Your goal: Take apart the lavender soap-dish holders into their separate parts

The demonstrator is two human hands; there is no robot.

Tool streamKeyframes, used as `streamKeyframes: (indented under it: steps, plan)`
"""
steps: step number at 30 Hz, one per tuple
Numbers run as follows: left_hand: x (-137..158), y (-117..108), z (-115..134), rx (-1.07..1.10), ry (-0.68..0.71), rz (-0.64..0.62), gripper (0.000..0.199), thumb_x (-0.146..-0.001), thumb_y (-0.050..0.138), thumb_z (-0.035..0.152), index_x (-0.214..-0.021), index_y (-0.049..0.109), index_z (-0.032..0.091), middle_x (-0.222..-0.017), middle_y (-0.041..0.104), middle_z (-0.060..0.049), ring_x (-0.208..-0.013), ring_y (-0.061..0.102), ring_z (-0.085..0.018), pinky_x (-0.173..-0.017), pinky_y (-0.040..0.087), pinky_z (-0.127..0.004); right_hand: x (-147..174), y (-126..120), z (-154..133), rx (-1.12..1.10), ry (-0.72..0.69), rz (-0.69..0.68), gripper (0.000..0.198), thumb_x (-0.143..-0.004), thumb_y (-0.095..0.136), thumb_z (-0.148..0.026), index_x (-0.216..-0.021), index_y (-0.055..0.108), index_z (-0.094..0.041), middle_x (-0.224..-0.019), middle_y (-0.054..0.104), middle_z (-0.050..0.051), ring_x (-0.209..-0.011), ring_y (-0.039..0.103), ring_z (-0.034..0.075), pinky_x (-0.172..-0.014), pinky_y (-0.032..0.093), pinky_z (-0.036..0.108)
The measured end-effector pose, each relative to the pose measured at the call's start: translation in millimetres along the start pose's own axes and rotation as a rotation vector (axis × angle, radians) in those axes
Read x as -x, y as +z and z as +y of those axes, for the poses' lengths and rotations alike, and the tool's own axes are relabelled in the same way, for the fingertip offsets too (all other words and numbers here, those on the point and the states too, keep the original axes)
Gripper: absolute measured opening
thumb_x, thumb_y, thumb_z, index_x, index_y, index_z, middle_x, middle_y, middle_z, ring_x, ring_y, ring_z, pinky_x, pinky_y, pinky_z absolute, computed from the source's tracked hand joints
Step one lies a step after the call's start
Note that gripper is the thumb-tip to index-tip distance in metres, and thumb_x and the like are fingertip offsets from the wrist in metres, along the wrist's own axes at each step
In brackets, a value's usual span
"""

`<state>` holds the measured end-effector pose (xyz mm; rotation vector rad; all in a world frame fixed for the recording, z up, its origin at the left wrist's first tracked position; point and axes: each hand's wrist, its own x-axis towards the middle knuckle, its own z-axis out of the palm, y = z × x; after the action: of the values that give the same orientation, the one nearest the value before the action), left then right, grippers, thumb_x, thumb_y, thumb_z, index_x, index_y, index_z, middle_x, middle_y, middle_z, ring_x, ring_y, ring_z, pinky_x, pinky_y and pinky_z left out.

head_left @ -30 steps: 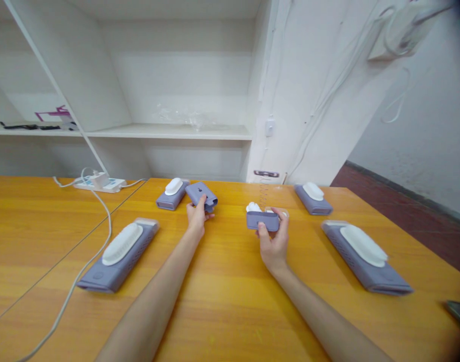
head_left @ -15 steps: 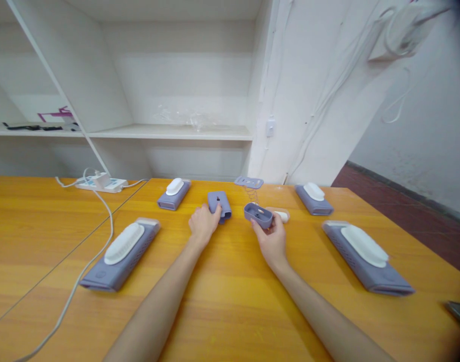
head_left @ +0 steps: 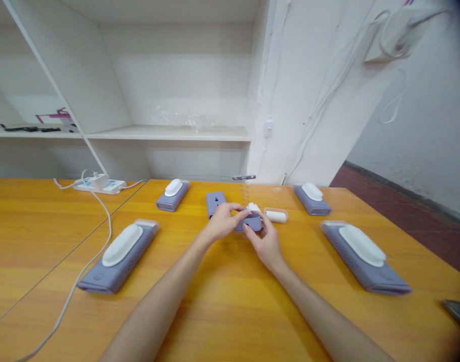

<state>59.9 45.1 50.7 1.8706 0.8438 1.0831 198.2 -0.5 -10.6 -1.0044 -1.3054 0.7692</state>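
Note:
Above the middle of the table, both my hands are on a small purple oval case part (head_left: pixel 253 221), hollow and with its open side up. My left hand (head_left: pixel 223 221) pinches its left rim with thumb and fingers. My right hand (head_left: pixel 266 241) grips its right end. A thin coil spring (head_left: pixel 245 191) rises behind the case to a flat purple plate (head_left: pixel 244 177), seen edge-on. Just behind my fingers a small white piece (head_left: pixel 253 207) shows in part. A purple sleeve (head_left: pixel 215 201) with a dark mark lies behind my left hand, which covers its lower edge.
A white cylinder in a clear cover (head_left: pixel 276 216) lies right of my right hand. Purple boxes with white oval tops stand at left (head_left: pixel 119 261), back left (head_left: pixel 172 196), back right (head_left: pixel 313 198) and right (head_left: pixel 366 256). A power strip (head_left: pixel 101 186) trails a white cable (head_left: pixel 111 221).
My left hand has let go of the purple sleeve and moved right onto the case part. My right hand has brought the case slightly left. The flat plate has turned edge-on.

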Motion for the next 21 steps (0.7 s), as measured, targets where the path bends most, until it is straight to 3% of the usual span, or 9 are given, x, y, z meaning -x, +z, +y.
streamKeyframes:
  steps: [5, 11, 16, 21]
  plan:
    - [-3, 10, -11, 0.140, -0.128, 0.152, 0.024, -0.079, 0.062, 0.037, -0.070, 0.069, 0.015, -0.067, 0.065, -0.003, -0.061, 0.054, -0.015, -0.059, 0.039, -0.024, -6, 0, -2, 0.127, 0.003, -0.003, 0.037, -0.075, 0.064, -0.039, -0.105, 0.055, -0.019, -0.090, 0.064, 0.006, -0.073, 0.059, 0.020, -0.065, 0.050, 0.031]
    - [-7, 23, -23, 0.181, -0.159, 0.210, 0.024, -0.078, 0.062, 0.037, -0.069, 0.064, 0.015, -0.071, 0.068, -0.005, -0.065, 0.059, -0.017, -0.062, 0.043, -0.025, -13, -16, -1, 0.544, -0.027, -0.022, 0.029, -0.071, 0.064, -0.047, -0.078, 0.057, -0.020, -0.065, 0.057, 0.000, -0.056, 0.050, 0.016, -0.052, 0.039, 0.027]
    - [-17, -4, -17, 0.323, -0.124, 0.394, 0.024, -0.082, 0.058, 0.040, -0.081, 0.054, 0.016, -0.070, 0.068, -0.006, -0.067, 0.065, -0.018, -0.068, 0.048, -0.028, -2, -21, 1, 0.795, -0.092, -0.235, 0.030, -0.066, 0.067, -0.048, -0.069, 0.052, -0.022, -0.058, 0.053, -0.002, -0.052, 0.047, 0.014, -0.050, 0.032, 0.025]
    - [-12, -32, -22, 0.216, -0.197, 0.257, 0.027, -0.072, 0.070, 0.037, -0.084, 0.059, 0.016, -0.064, 0.067, -0.004, -0.055, 0.062, -0.016, -0.052, 0.045, -0.022, 0, -13, 2, 0.892, -0.075, -0.216, 0.039, -0.070, 0.064, -0.057, -0.088, 0.058, -0.023, -0.076, 0.064, 0.003, -0.066, 0.058, 0.021, -0.056, 0.037, 0.028]
